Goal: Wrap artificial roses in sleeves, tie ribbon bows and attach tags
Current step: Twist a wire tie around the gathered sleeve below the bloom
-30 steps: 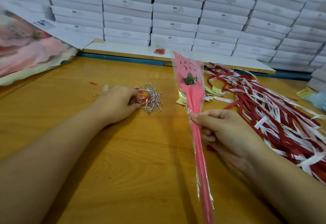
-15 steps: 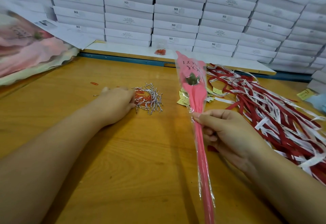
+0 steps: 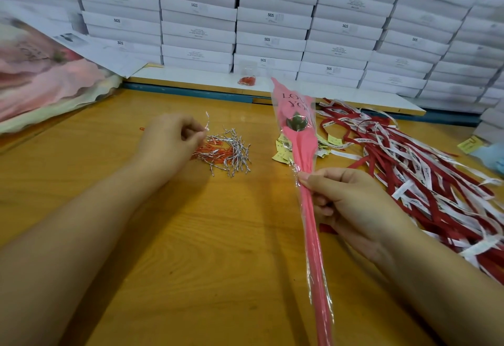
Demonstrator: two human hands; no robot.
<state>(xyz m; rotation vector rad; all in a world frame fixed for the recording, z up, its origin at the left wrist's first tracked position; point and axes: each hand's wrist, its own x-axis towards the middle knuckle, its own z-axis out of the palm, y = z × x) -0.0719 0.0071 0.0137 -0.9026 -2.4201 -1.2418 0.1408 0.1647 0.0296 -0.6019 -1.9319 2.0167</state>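
Room to move: table (image 3: 191, 236) shows plain wood between the two forearms, from the near edge up to the tie pile.
Far edge: a blue strip and a white board (image 3: 191, 78) close the table off, with white boxes (image 3: 272, 18) stacked like a wall behind.
Left edge: a pink bundle (image 3: 32, 78) lies over the table's far left corner and is cut off by the frame.
Right edge: red and white ribbons (image 3: 409, 160) sprawl from mid-table out past the right side.
Right hand: right hand (image 3: 346, 198) curls its fingers round the wrapped rose (image 3: 300, 143), gripping where the sleeve (image 3: 290, 100) narrows below the bloom. The rose is held above the table, tip towards the boxes.
Left hand: left hand (image 3: 169, 143) pinches one silver twist tie (image 3: 207, 122) at its fingertips, just above the pile of twist ties (image 3: 229, 152).
Tags: yellow tags (image 3: 282, 152) lie on the table behind the rose, partly hidden by it.
Hard to make out: the stem's lower end runs out of frame. The sleeve print reads only "LOV" and "YO". A small red packet (image 3: 246, 80) on the board is too small to identify.
Change: half a second ago the left hand lay down on the tie pile; now it is raised with a single tie. The right hand and rose have hardly shifted.
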